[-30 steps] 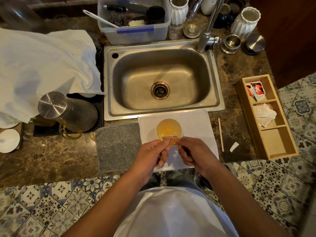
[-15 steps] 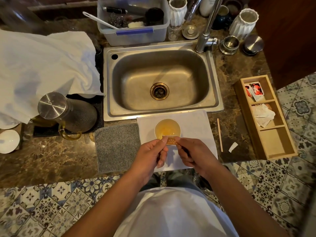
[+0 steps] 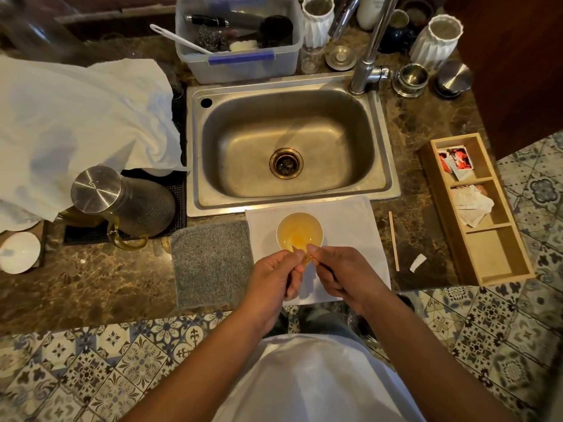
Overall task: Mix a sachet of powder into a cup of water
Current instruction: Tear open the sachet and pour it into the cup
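A white cup of yellowish liquid stands on a white cloth in front of the sink. Just over the cup's near rim, a small orange sachet is pinched between both hands. My left hand grips its left edge and my right hand its right edge, fingertips almost touching. Most of the sachet is hidden by my fingers. A thin wooden stirring stick lies on the counter to the right of the cloth.
A steel sink lies behind the cup. A grey mat lies left of the cloth, a steel-lidded jug farther left. A wooden tray with sachets stands right; a torn white scrap lies beside it.
Both hands have drawn closer together over the cup's near rim, and the sachet now looks narrower and more folded between the fingertips.
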`<action>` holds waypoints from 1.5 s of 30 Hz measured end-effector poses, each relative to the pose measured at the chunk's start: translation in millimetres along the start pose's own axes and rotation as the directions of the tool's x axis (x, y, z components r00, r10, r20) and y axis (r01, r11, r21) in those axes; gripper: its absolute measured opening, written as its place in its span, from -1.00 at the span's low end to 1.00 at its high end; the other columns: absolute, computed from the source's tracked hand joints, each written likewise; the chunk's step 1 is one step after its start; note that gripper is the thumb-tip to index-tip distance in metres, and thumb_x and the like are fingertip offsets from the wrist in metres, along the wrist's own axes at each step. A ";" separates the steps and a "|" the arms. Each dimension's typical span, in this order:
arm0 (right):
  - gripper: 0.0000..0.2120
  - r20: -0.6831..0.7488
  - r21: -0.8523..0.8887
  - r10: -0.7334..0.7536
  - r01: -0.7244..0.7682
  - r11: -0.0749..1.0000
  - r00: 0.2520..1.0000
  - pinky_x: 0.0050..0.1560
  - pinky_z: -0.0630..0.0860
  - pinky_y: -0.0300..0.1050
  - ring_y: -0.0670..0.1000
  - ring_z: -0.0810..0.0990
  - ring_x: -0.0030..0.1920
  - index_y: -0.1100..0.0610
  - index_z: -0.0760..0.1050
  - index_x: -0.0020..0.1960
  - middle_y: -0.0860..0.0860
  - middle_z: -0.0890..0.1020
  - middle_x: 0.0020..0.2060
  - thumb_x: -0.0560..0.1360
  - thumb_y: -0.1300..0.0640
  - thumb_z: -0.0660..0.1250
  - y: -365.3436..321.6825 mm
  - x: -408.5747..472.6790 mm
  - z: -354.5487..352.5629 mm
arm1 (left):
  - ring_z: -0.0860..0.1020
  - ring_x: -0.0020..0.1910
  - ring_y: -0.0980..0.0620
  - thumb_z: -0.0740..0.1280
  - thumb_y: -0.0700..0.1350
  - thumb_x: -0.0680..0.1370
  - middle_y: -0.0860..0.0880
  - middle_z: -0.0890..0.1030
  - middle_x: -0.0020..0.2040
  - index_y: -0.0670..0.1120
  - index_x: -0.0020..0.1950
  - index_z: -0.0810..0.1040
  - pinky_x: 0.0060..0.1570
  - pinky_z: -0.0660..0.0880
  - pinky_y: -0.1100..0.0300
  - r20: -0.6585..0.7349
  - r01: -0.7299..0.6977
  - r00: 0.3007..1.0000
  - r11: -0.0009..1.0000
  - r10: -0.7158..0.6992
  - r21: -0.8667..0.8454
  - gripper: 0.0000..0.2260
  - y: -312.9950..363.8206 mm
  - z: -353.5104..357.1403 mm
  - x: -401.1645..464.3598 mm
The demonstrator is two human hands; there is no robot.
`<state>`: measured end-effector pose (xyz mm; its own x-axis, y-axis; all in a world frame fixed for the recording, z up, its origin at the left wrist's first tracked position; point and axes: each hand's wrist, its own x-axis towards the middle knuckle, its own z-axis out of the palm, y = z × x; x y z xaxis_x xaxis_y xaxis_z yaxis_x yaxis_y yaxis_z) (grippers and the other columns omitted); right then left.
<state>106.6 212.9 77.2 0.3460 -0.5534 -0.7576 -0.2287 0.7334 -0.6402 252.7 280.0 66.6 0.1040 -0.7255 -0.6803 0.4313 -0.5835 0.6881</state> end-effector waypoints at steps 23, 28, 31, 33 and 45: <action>-0.53 0.025 -0.089 0.032 -0.030 0.996 0.999 -0.49 0.22 -0.18 -0.03 0.31 -0.54 0.14 0.52 -0.35 0.07 0.47 -0.51 0.63 -0.12 0.30 -6.6 0.9 -0.5 | 0.27 -0.51 0.03 0.32 -0.05 0.65 -0.08 0.43 -0.46 -0.07 -0.29 0.56 -0.46 0.20 0.19 -0.048 0.008 0.999 0.986 0.000 0.164 -0.69 6.0 5.6 -0.6; -0.58 -0.018 -0.091 0.046 -0.047 0.995 0.999 -0.46 0.19 -0.17 -0.03 0.27 -0.54 0.13 0.49 -0.36 0.08 0.45 -0.52 0.63 -0.02 0.32 -5.2 0.1 4.2 | 0.32 -0.49 0.01 0.28 -0.18 0.64 -0.09 0.47 -0.43 -0.13 -0.26 0.55 -0.45 0.26 0.18 -0.092 0.000 0.996 0.987 0.016 0.163 -0.74 6.4 6.0 -1.3; -0.60 -0.056 -0.087 0.043 -0.047 0.995 0.998 -0.47 0.21 -0.18 -0.02 0.27 -0.54 0.14 0.49 -0.32 0.06 0.45 -0.53 0.63 -0.03 0.32 -5.8 0.6 6.5 | 0.33 -0.50 0.00 0.28 -0.18 0.64 -0.14 0.50 -0.41 -0.16 -0.24 0.58 -0.46 0.25 0.16 -0.106 0.006 0.994 0.993 0.006 0.118 -0.74 6.1 6.1 -0.5; -0.62 -0.077 -0.086 0.032 -0.038 0.996 0.996 -0.48 0.23 -0.19 -0.02 0.29 -0.53 0.15 0.49 -0.29 0.05 0.46 -0.53 0.64 -0.02 0.31 -6.5 1.4 6.9 | 0.33 -0.51 -0.01 0.28 -0.16 0.65 -0.16 0.55 -0.38 -0.21 -0.20 0.60 -0.47 0.25 0.15 -0.124 0.003 0.992 0.996 0.009 0.091 -0.74 5.0 6.3 -0.5; -0.60 -0.118 -0.146 0.025 -0.042 0.988 0.993 -0.50 0.23 -0.23 -0.04 0.29 -0.56 0.17 0.52 -0.28 0.05 0.43 -0.54 0.57 -0.10 0.40 -6.0 5.0 0.7 | 0.32 -0.49 0.01 0.41 -0.10 0.59 -0.11 0.59 -0.38 -0.14 -0.24 0.57 -0.46 0.23 0.19 -0.065 -0.026 0.997 0.996 0.032 0.090 -0.77 5.0 6.3 -3.0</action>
<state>110.4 206.0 77.4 0.2302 -0.5781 -0.7828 -0.3733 0.6904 -0.6196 248.9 277.0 73.6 0.1758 -0.7188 -0.6727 0.3459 -0.5947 0.7258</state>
